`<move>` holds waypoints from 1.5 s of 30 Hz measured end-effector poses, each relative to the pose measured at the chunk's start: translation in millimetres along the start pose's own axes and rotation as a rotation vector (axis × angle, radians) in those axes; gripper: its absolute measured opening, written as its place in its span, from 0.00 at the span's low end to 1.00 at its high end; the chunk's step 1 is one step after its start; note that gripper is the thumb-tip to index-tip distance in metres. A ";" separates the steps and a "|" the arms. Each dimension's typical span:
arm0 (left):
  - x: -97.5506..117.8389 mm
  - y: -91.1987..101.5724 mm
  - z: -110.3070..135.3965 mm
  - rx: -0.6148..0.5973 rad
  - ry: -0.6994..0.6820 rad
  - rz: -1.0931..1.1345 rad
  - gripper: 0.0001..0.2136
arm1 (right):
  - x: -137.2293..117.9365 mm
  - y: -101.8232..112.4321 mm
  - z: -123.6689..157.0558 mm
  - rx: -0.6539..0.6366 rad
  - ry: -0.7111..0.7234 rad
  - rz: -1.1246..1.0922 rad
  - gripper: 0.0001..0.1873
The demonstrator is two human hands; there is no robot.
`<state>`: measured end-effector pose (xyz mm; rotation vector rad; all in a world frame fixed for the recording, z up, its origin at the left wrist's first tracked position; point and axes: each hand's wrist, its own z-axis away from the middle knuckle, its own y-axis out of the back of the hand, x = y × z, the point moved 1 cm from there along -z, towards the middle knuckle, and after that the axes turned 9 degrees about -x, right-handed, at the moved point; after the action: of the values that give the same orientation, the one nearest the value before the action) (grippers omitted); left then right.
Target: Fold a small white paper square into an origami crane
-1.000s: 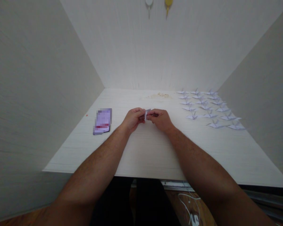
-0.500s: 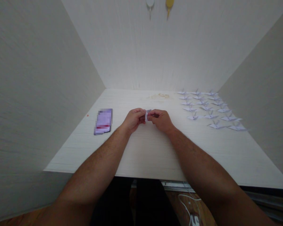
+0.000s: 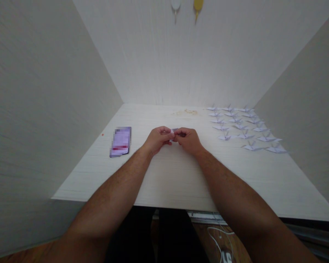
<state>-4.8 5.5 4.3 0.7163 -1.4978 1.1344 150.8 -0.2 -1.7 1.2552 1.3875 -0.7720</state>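
Note:
Both of my hands meet over the middle of the white table [image 3: 181, 182]. My left hand [image 3: 157, 139] and my right hand [image 3: 188, 140] pinch a small folded piece of pale paper [image 3: 173, 131] between their fingertips, just above the tabletop. Most of the paper is hidden by my fingers. Several finished paper cranes [image 3: 244, 128] lie in rows on the table to the right of my right hand.
A flat purple-and-white pack [image 3: 120, 141] lies on the table left of my left hand. White walls close the table in on the left, back and right. Two small hooks [image 3: 186, 7] hang on the back wall. A white cable [image 3: 222, 244] lies on the floor below the table's front edge.
My fingertips have drawn closer together and lower, so less of the paper shows than before. My arms have stayed where they were.

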 end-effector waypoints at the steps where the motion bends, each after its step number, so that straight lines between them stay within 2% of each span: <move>1: -0.4 0.3 0.0 -0.005 0.000 -0.004 0.20 | 1.7 0.2 -0.5 0.016 -0.001 0.004 0.05; 14: -4.8 3.4 -1.9 -0.040 0.018 0.028 0.19 | 7.1 -3.1 -0.9 0.079 -0.003 0.052 0.06; 22: -5.4 -0.8 -1.9 -0.014 -0.022 0.030 0.19 | -0.9 -5.1 3.9 0.154 0.139 0.466 0.07; 28: -5.5 -3.0 -2.2 0.002 -0.028 0.030 0.18 | -5.2 -6.1 5.0 0.152 0.145 0.601 0.07; 33: -7.5 -4.5 -4.1 0.027 -0.054 0.008 0.17 | -5.8 -6.8 4.0 0.168 0.131 0.627 0.05; 45: -15.5 1.2 -8.1 0.083 -0.105 -0.143 0.13 | -6.1 -5.7 5.1 0.168 0.076 0.498 0.04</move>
<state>1.1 11.4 -11.1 0.9384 -1.4681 1.0688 146.0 -8.1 2.0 1.6901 1.0156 -0.5030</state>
